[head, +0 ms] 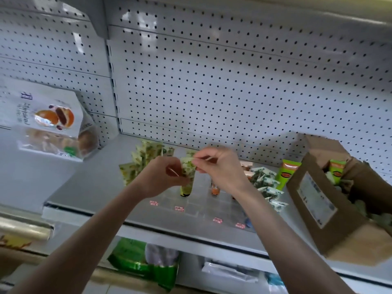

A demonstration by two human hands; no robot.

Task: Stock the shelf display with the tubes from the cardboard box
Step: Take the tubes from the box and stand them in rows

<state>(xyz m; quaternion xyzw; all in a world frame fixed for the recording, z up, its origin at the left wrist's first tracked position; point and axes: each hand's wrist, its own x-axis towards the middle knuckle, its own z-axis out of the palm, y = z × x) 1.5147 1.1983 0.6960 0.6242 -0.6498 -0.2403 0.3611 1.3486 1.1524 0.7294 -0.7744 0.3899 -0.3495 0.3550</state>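
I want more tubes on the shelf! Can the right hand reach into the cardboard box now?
Probably yes, once it lets go: the right hand pinches the green tube with the left hand, but the cardboard box stands open to its right, nothing tall between.

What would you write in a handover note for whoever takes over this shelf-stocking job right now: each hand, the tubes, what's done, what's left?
Left hand grips the body of a green tube; right hand pinches its flat top end.
The tube stands cap down at the clear tray on the shelf.
Done: stocked tubes stand behind the hands and to the right.
Left: seat this tube, then shelve the spare tubes from the open cardboard box on the right.
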